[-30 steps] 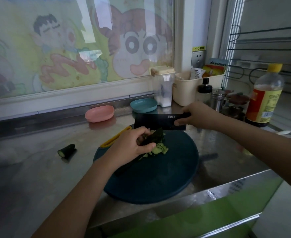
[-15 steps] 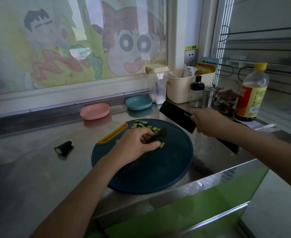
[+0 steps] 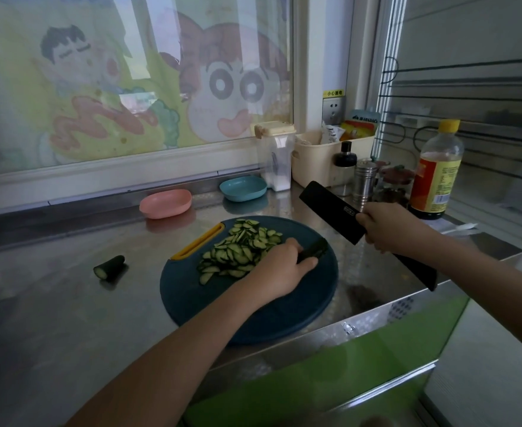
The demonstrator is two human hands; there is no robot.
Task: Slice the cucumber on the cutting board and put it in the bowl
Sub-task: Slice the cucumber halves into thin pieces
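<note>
A round dark blue cutting board point(image 3: 253, 315) with a yellow handle lies on the steel counter. A heap of thin cucumber slices point(image 3: 241, 248) covers its far left part. My left hand point(image 3: 279, 268) grips a short dark cucumber piece point(image 3: 315, 249) on the board, just right of the slices. My right hand point(image 3: 386, 228) holds a black cleaver point(image 3: 330, 211) raised above the counter, right of the board, blade pointing up and left. A pink bowl point(image 3: 165, 203) and a blue bowl point(image 3: 242, 188) stand behind the board.
A cucumber end point(image 3: 110, 266) lies on the counter left of the board. At the back right stand a clear container point(image 3: 276, 158), a cream basket point(image 3: 324, 155), shakers point(image 3: 364, 180) and a yellow-capped bottle point(image 3: 437, 171). The counter edge runs close to the board's near side.
The cleaver has swung from over the board up and to the right. My left hand slid right on the board with the cucumber piece, uncovering the heap of slices.
</note>
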